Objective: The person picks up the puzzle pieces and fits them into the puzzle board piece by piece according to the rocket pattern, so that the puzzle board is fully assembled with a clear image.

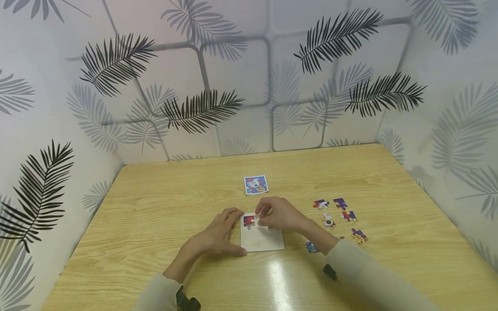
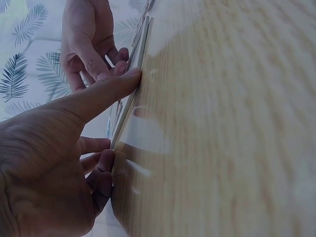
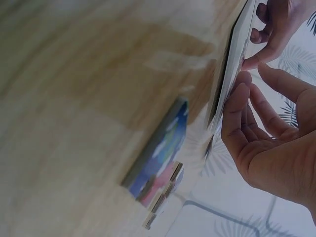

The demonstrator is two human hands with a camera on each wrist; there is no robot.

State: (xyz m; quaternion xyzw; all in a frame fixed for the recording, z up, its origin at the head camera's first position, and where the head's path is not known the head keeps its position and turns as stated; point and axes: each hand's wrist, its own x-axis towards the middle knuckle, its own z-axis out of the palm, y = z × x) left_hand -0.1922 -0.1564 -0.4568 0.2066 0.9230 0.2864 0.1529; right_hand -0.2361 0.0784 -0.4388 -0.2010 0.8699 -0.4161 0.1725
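A white square puzzle board [image 1: 262,244] lies on the table. A red puzzle piece [image 1: 247,220] sits in its upper left corner. My left hand [image 1: 219,233] holds the board along its left side, fingertips at the far corner and thumb at the near one; in the left wrist view the thumb [image 2: 118,88] presses the board's edge. Over the board's upper part is my right hand [image 1: 278,214], with bent fingers. In the right wrist view its fingertips [image 3: 239,94] touch the board's surface and a gap separates them from another finger. Part of the board beneath is hidden.
Several loose puzzle pieces [image 1: 328,220] lie right of the board. A blue piece [image 1: 311,246] lies beside the right forearm, which partly covers its neighbour. Behind the board is a small picture card [image 1: 256,185] with a white cartoon dog. Patterned walls [image 1: 233,77] border the wooden table [image 1: 175,190].
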